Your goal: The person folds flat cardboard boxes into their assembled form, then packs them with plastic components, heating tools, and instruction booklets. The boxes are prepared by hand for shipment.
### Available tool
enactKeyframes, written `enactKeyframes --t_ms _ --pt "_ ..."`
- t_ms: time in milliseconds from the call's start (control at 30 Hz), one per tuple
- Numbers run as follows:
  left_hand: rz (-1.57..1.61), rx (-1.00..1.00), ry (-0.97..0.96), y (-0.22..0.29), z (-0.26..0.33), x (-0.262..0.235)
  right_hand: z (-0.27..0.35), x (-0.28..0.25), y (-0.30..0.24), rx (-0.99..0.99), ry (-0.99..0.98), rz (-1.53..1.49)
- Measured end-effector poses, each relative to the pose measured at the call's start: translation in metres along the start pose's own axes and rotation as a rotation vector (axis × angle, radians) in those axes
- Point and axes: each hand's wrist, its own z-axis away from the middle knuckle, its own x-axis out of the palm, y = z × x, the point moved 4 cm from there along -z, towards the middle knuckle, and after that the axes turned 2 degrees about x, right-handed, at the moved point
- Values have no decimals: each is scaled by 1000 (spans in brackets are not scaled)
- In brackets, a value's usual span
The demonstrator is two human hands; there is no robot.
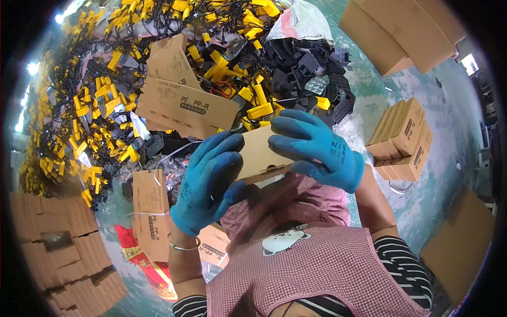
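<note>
Between my two blue-gloved hands is a small brown cardboard box, held over my lap with its lid closed. My left hand grips its left end, the dark-coated fingers bent over the top. On the other end, my right hand has its fingers across the upper face and the thumb low by the front edge. Just beyond the box lie a printed cardboard carton and a second flattened one, both resting on a heap of yellow plastic tools with black cables.
Black plastic cases are piled at the back beside a white sack. Stacked cartons stand on the green floor at right, with large boxes behind. More cartons are stacked at left, near a red bag.
</note>
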Motion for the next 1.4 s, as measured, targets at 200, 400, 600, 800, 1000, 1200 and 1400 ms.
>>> enactKeyframes --t_ms 200,400,600,800,1000,1200,1400 --pt "-36 -48 -2 1 -8 -7 -9 -5 6 70 26 -83" --pt "25 -98 145 -10 0 1 -17 6 14 34 82 -37" --pt "-144 111 137 -22 16 9 -11 13 9 -53 55 171" --pt "-278 166 112 -16 52 20 -2 21 -13 56 40 294" --pt "-310 207 116 -36 57 25 18 37 -11 208 180 192" --pt "513 -166 320 -43 44 80 57 30 -21 544 469 53" --pt "327 -392 724 -30 20 81 36 31 -24 514 656 57"
